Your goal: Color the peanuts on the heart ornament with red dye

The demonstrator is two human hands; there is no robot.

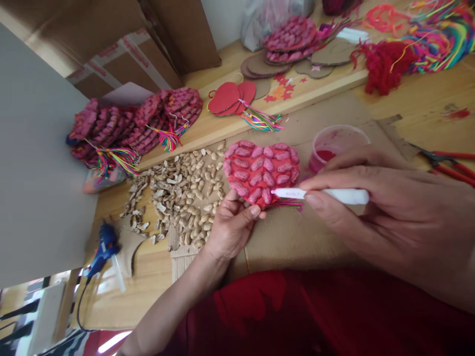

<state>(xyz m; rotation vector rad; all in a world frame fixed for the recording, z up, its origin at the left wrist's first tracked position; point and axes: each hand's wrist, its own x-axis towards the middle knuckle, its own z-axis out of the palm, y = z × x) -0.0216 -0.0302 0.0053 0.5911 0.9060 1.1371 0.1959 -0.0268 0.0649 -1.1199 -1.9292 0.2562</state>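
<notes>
My left hand (232, 222) pinches the lower edge of a red cardboard heart (261, 170) covered with pink-painted peanut shells, holding it just above the cardboard work mat (297, 237). My right hand (389, 207) is closed round a white brush handle (334, 195), whose tip touches the heart's lower right edge. Just behind my right hand stands a plastic cup of pink paint (336, 143).
A pile of bare peanut shells (181, 193) lies left of the heart. Finished pink hearts with coloured tassels (137, 123) are stacked at the back left and back centre (293, 37). A blue glue gun (104, 249) lies front left, red-handled pliers (451, 163) right, yarn (415, 39) far right.
</notes>
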